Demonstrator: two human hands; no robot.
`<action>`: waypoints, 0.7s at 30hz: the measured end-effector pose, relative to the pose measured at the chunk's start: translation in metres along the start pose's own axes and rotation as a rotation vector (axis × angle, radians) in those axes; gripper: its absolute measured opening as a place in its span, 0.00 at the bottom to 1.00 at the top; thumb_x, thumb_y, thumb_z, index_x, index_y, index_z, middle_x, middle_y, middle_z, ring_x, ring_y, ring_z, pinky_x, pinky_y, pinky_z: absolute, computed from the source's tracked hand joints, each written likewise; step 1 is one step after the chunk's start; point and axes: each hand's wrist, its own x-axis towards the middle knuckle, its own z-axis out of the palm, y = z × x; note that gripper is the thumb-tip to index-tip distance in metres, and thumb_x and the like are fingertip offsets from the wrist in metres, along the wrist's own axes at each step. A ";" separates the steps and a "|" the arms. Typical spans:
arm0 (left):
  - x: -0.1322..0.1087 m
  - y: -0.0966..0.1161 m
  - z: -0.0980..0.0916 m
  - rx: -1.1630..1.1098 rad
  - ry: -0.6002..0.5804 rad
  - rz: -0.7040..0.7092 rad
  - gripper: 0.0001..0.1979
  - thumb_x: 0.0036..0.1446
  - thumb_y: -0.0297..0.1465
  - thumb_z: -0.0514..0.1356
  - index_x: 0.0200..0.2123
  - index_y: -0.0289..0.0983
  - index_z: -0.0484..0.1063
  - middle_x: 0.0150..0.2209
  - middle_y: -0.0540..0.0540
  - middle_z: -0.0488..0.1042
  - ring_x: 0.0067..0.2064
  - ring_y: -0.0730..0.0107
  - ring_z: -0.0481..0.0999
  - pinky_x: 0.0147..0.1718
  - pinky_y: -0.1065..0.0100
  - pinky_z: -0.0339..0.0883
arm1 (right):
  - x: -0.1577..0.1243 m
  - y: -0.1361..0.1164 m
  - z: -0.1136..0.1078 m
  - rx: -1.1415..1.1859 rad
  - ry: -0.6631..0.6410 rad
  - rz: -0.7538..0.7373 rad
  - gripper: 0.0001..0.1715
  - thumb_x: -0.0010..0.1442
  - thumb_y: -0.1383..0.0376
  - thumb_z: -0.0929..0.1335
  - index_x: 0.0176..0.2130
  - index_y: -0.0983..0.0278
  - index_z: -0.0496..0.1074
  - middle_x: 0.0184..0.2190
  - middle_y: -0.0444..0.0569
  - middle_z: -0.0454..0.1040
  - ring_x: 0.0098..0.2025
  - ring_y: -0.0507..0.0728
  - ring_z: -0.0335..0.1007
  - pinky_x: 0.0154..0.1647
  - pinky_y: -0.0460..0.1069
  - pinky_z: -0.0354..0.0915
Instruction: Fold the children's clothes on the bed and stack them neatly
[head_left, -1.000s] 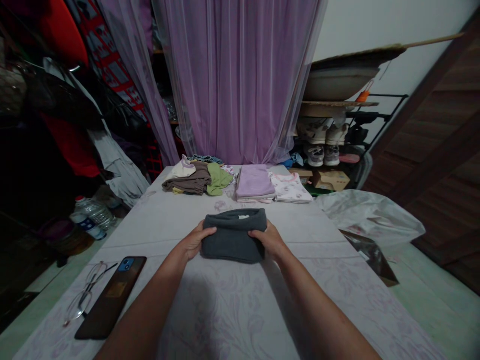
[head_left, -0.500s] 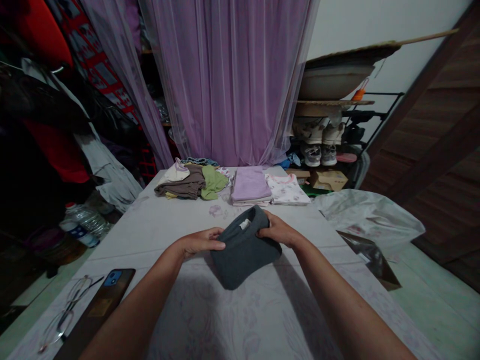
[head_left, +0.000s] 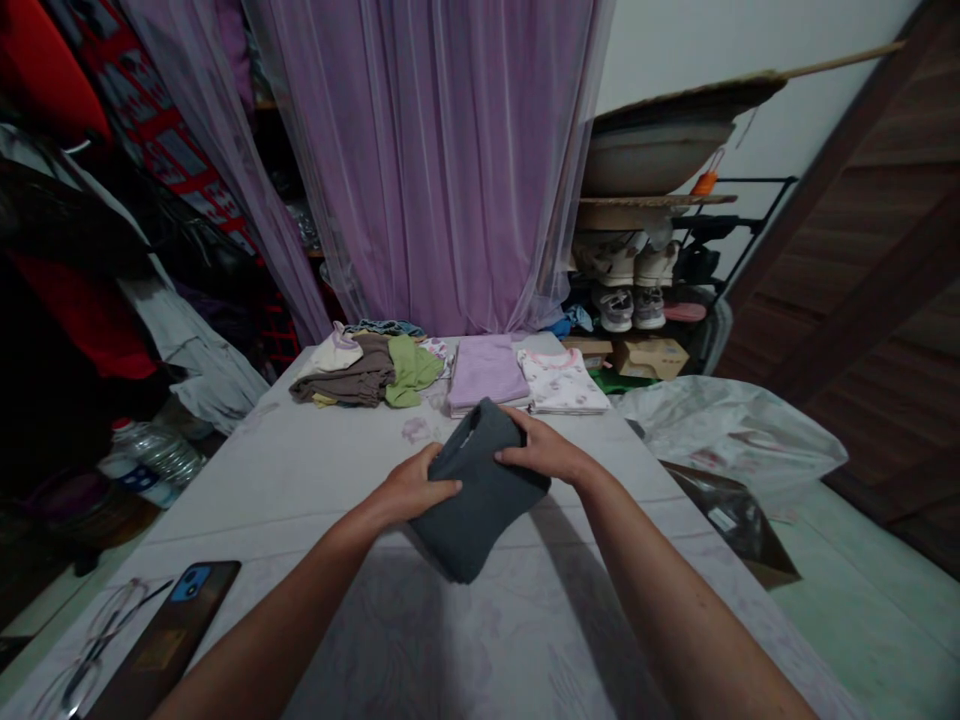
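Note:
A folded dark grey garment (head_left: 476, 500) is lifted off the pale sheet (head_left: 315, 470) and turned at an angle. My left hand (head_left: 411, 487) grips its left edge with closed fingers. My right hand (head_left: 541, 452) holds its upper right edge, fingers laid over the fabric. Behind the garment lie a folded lilac cloth (head_left: 486, 371) and a folded white printed cloth (head_left: 561, 382).
A loose heap of brown, green and cream clothes (head_left: 360, 368) lies at the far left of the sheet. A phone (head_left: 169, 630) and glasses (head_left: 82, 665) rest near the front left. A water bottle (head_left: 146, 462) lies left; a plastic bag (head_left: 731, 435) sits right.
Both hands have lifted the grey garment from lying flat and turned it clockwise so one corner points down. The view has shifted slightly to the right.

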 end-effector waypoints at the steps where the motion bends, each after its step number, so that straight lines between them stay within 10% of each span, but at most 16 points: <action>1: 0.003 0.004 0.000 -0.079 0.009 0.023 0.28 0.41 0.40 0.68 0.47 0.38 0.71 0.43 0.45 0.79 0.44 0.55 0.78 0.41 0.63 0.71 | -0.002 0.003 -0.007 0.078 0.065 -0.001 0.43 0.43 0.61 0.75 0.59 0.60 0.68 0.47 0.49 0.77 0.46 0.59 0.73 0.47 0.53 0.68; 5: 0.030 0.034 -0.004 -0.402 0.113 0.127 0.32 0.40 0.42 0.69 0.49 0.36 0.70 0.44 0.44 0.79 0.41 0.59 0.79 0.39 0.64 0.72 | -0.018 0.030 -0.032 0.233 0.414 0.050 0.34 0.50 0.45 0.71 0.53 0.58 0.73 0.50 0.53 0.77 0.49 0.61 0.73 0.46 0.54 0.69; 11: 0.127 0.074 0.009 -0.691 0.303 0.133 0.29 0.45 0.39 0.69 0.52 0.37 0.71 0.46 0.43 0.80 0.42 0.63 0.80 0.44 0.63 0.73 | -0.036 0.089 -0.026 0.187 0.517 0.083 0.35 0.48 0.39 0.70 0.43 0.62 0.78 0.41 0.57 0.80 0.38 0.62 0.78 0.35 0.54 0.71; 16: 0.188 0.062 0.033 -0.507 0.388 -0.230 0.23 0.58 0.41 0.61 0.52 0.33 0.70 0.45 0.37 0.79 0.43 0.59 0.80 0.39 0.60 0.76 | -0.044 0.111 -0.007 -0.083 0.561 -0.064 0.24 0.55 0.46 0.67 0.36 0.61 0.79 0.36 0.53 0.81 0.40 0.61 0.77 0.45 0.56 0.71; 21: 0.200 0.055 0.027 -0.444 0.372 -0.226 0.21 0.60 0.39 0.59 0.52 0.32 0.70 0.41 0.36 0.80 0.38 0.54 0.81 0.32 0.56 0.76 | -0.047 0.110 -0.005 -0.197 0.533 -0.125 0.17 0.60 0.54 0.65 0.36 0.61 0.79 0.36 0.51 0.81 0.40 0.59 0.77 0.44 0.53 0.71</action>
